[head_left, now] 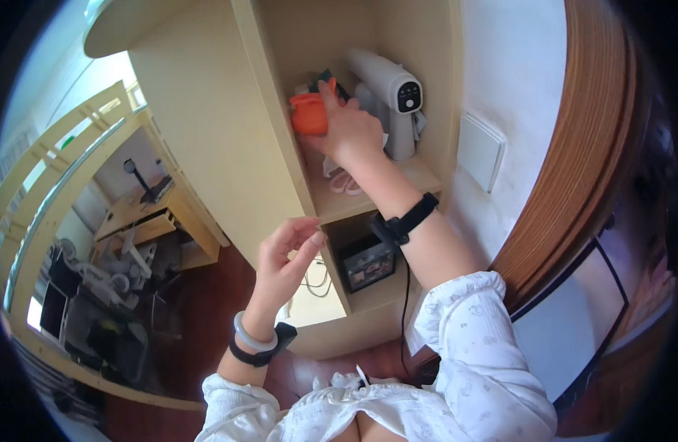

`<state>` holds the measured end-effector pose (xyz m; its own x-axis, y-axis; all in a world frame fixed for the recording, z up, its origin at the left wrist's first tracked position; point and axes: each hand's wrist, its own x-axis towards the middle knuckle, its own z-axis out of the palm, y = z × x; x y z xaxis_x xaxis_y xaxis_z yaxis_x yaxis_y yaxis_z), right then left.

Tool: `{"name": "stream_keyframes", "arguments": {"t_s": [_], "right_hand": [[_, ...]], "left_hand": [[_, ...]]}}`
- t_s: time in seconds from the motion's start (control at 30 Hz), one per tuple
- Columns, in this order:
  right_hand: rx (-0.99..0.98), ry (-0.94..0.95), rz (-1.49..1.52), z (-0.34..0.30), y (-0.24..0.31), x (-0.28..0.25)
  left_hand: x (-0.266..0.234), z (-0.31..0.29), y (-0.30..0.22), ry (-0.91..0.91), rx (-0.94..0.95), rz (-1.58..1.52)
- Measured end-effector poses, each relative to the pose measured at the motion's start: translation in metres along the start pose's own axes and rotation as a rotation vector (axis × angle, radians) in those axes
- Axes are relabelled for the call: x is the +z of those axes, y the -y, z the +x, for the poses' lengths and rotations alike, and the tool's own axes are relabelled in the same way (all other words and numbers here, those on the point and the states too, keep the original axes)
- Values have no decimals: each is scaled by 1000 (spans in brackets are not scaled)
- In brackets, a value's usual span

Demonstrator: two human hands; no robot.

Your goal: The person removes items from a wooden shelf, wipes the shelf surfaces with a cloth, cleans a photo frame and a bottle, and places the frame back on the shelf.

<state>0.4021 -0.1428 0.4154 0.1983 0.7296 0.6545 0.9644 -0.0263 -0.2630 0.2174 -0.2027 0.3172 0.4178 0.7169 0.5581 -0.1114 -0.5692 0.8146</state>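
Note:
My right hand [348, 131] reaches into an upper shelf compartment, with its fingers around a small rounded orange container [308, 116]. The index finger lies along the container's upper side, and the thumb is hardly visible. Beside that hand stands a white handheld appliance [383, 77] with a black button panel on its end. Below the hand, a pinkish looped item [345, 183] rests on the shelf board. My left hand [286, 258] is raised in front of the cabinet, its fingers loosely curled and the thumb apart from them. Nothing shows in it.
A framed picture [367, 264] stands in the lower compartment, near a thin cable [318, 280]. The cabinet's side panel [206, 110] rises at left. A white wall plate [479, 151] and brown wooden trim [574, 177] are at right. Farther left are a desk [143, 217] and bed rails [74, 158].

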Motion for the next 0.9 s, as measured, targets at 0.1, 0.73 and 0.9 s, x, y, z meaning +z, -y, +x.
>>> {"name": "stream_keyframes", "arguments": {"t_s": [0.1, 0.73, 0.9], "right_hand": [[39, -10, 7, 4, -6, 14], [-470, -81, 618, -194, -1, -42], [-513, 347, 532, -227, 30, 68]], "left_hand": [[7, -3, 4, 33, -76, -37], [-33, -87, -23, -14, 156, 794], [-73, -126, 63, 103, -290, 170]]}}
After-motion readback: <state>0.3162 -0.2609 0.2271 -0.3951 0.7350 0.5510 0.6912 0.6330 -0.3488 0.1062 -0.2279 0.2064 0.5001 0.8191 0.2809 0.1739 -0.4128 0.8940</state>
